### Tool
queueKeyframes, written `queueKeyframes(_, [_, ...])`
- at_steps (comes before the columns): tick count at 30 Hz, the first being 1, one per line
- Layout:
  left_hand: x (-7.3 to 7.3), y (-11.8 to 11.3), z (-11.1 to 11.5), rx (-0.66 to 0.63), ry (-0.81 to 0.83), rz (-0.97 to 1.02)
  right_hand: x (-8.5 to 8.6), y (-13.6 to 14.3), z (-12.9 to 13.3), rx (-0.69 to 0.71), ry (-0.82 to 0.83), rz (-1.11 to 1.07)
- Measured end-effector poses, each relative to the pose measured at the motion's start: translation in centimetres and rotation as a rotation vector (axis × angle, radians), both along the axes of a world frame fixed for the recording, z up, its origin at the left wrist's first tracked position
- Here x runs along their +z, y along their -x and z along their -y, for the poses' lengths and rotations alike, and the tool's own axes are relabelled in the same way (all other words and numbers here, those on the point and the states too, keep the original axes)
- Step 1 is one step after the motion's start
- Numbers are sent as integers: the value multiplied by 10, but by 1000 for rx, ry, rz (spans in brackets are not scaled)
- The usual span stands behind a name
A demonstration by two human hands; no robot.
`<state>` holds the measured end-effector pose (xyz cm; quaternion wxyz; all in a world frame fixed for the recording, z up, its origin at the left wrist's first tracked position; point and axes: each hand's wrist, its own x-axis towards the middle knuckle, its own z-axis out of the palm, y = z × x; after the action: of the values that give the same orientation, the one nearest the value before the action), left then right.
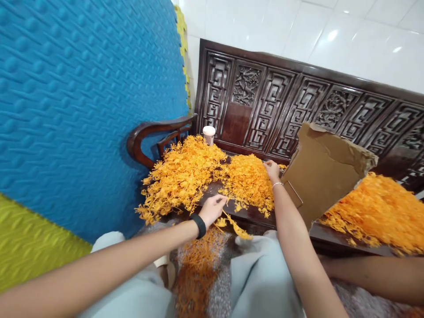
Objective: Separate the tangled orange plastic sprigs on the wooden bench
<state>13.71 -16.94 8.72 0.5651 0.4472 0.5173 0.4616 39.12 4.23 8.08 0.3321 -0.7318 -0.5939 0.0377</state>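
My left hand (214, 209), with a black band on the wrist, pinches a thin orange strand (236, 226) that hangs down toward my knee. Beyond it, my right hand (272, 170), with a thin bracelet, has its fingers drawn together at the right edge of the middle orange pile (250, 179); what they hold, if anything, is too small to tell. To the left lies a larger pile of orange frilly pieces (182, 174). Both piles rest on the dark wooden bench (247, 215).
A white-lidded tub (209, 134) stands behind the left pile. The cardboard piece (326, 170) leans upright beside my right arm, before another orange pile (380, 212). Another person's arm (380, 276) is at the lower right. Orange bits (198, 269) cover the floor between my legs.
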Motion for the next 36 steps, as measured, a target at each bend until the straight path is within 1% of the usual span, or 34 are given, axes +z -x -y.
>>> queueKeyframes(1, [-2,3,-4,35,51,31,0,2,-4,30,-10,-7])
queueKeyframes(3, [-2,7,-10,76,79,56,1,7,-10,78,-23,-16])
queueKeyframes(7, [4,13,-14,105,37,60,3,15,-12,128,-15,-17])
queueKeyframes(10, [8,18,-15,127,0,111,4,22,-10,140,-2,-25])
queueKeyframes(15, [9,24,-18,148,-28,150,12,35,-11,133,19,-95])
queueKeyframes(17, [9,26,-20,155,-41,173,16,44,-11,163,37,-135])
queueKeyframes(19, [10,27,-22,179,-58,196,23,56,-9,226,66,-173])
queueKeyframes(20, [10,27,-23,196,-66,207,27,64,-6,288,101,-202])
queueKeyframes(21, [11,28,-25,213,-75,217,32,72,-3,392,168,-251])
queueKeyframes(22, [12,28,-26,227,-81,225,36,81,2,538,269,-319])
queueKeyframes(25, [15,29,-31,260,-96,243,48,111,18,1069,663,-552])
queueKeyframes(26, [16,29,-33,268,-101,249,51,121,23,1195,762,-601])
queueKeyframes(27, [16,29,-34,277,-105,254,52,131,27,1271,818,-621])
queueKeyframes(29, [17,29,-37,291,-117,266,53,146,32,1343,837,-626])
queueKeyframes(31, [17,29,-38,293,-125,275,51,156,34,1358,794,-609])
queueKeyframes(33, [16,30,-38,293,-132,278,48,159,32,1331,734,-603])
queueKeyframes(36, [16,30,-37,277,-126,256,44,156,28,1245,618,-579])
